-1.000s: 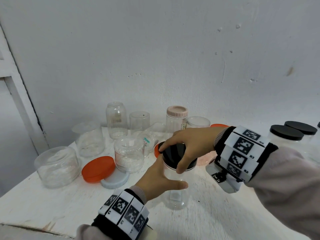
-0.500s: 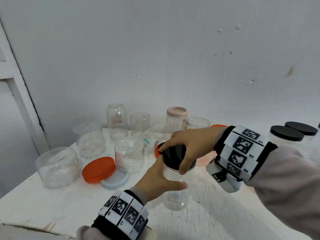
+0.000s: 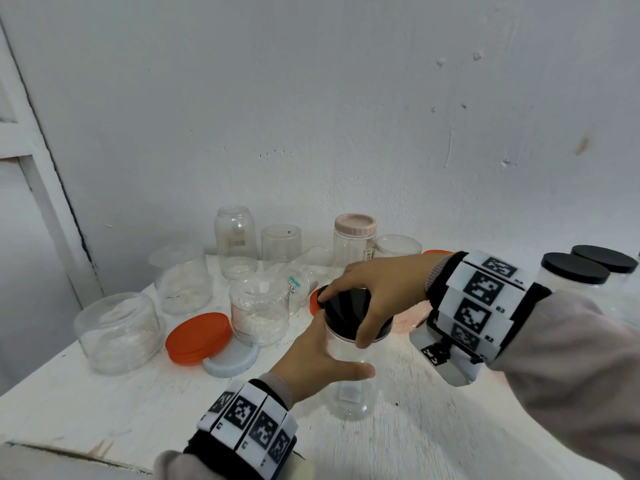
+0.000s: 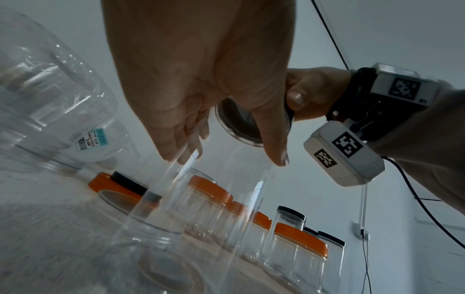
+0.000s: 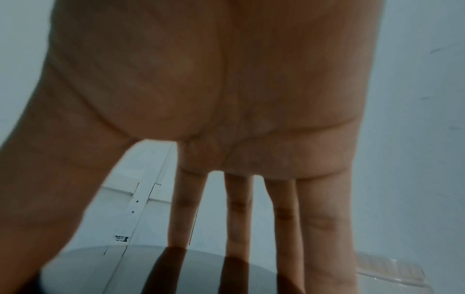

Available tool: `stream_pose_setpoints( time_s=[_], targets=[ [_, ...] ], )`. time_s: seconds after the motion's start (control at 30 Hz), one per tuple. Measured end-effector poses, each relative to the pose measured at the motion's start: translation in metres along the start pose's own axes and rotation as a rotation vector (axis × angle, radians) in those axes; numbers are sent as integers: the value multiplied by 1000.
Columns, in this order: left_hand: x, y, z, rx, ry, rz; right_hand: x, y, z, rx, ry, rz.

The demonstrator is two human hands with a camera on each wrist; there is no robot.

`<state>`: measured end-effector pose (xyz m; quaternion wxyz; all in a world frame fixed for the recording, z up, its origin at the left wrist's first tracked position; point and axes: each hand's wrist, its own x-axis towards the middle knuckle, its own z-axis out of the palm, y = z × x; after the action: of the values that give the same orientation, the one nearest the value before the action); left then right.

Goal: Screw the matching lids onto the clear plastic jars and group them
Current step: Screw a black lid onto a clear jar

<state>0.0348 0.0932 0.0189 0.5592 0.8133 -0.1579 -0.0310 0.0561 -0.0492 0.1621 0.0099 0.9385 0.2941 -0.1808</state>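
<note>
Hands grip one jar (image 3: 349, 393), left hand (image 3: 311, 365) around body, right hand (image 3: 381, 289) on black lid (image 3: 343, 308); only left-wrist view shows orange-lidded jars (image 4: 297, 254).

Looks like a plain back room or storage corner, not a kitchen or lab. Bare whitewashed plaster wall (image 3: 346, 116) w/ scuffs and pits, a white-painted wooden door frame (image 3: 45, 188) at left. Rough white-painted wooden tabletop (image 3: 104, 403), paint chipped at the near edge. A thin black cable (image 4: 332, 39) runs down the wall to a white wall socket (image 4: 362, 233).
</note>
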Motion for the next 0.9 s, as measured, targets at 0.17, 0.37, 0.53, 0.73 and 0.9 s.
stream_pose_setpoints(
  time_s=[0.17, 0.37, 0.53, 0.73, 0.9],
  targets=[
    [0, -1, -1, 3, -12, -11, 4, -2, 7, -17, 75, 82],
    [0, -2, 0, 12, -4, -10, 4, -2, 8, -32, 51, 96],
    [0, -1, 0, 13, 13, -7, 1, 2, 1, -6, 11, 16],
    [0, -1, 0, 6, -12, 1, 5, -3, 11, -44, 99, 123],
    [0, -1, 0, -2, -11, 1, 3, -3, 6, -4, 34, 78]
  ],
)
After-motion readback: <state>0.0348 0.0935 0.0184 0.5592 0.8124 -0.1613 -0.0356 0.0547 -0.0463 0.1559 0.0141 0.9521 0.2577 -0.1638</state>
